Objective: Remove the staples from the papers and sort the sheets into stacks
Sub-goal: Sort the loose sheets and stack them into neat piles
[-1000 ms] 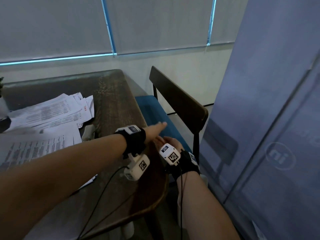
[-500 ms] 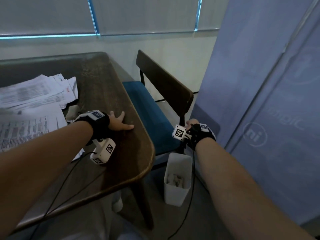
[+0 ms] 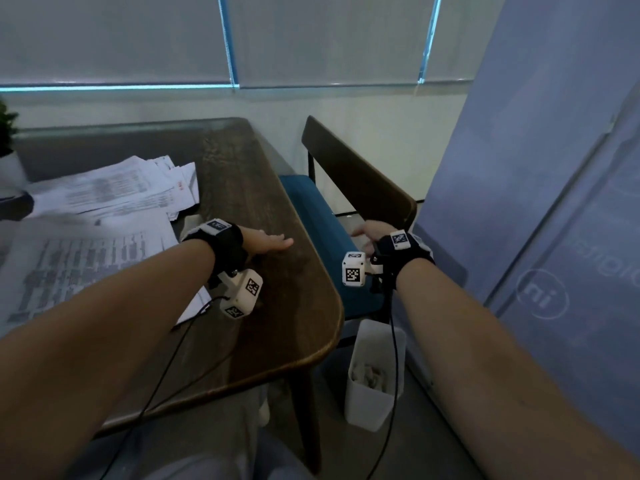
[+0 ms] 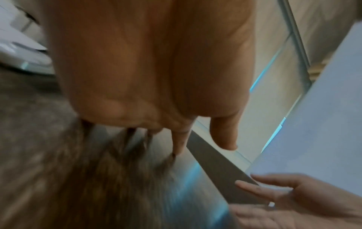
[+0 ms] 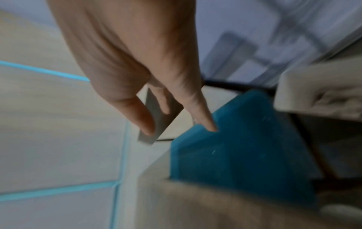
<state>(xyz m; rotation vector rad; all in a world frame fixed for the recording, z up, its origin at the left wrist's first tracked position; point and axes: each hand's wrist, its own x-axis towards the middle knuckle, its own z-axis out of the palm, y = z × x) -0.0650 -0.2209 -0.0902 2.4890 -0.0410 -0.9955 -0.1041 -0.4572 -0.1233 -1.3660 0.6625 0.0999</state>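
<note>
At the far left edge of the dark wooden bench (image 3: 242, 188) we see a green potted plant in a white pot (image 3: 8, 157), only partly in frame. Beside it, loose white printed papers (image 3: 114, 192) lie fanned across the bench's left side, with a larger printed sheet (image 3: 86, 258) nearer our edge; print too blurred to read, and no staples can be made out. Our left hand (image 3: 266, 241) rests flat on the bare wood near the bench's right edge, fingers (image 4: 225, 136) straight and spread, holding nothing, just right of the papers. Past the rounded near right corner of the bench, our right hand (image 3: 367, 235) hangs over the blue cushioned seat of a dark wooden chair (image 3: 356, 181), its fingers (image 5: 141, 114) loosely extended and empty in the wrist view, one fingertip seeming to touch the blue cushion. Below it, on the floor between bench leg and chair, stands a white plastic bin (image 3: 375, 375) with crumpled scraps inside. At far right rises a pale frosted glass partition (image 3: 540, 202).
</note>
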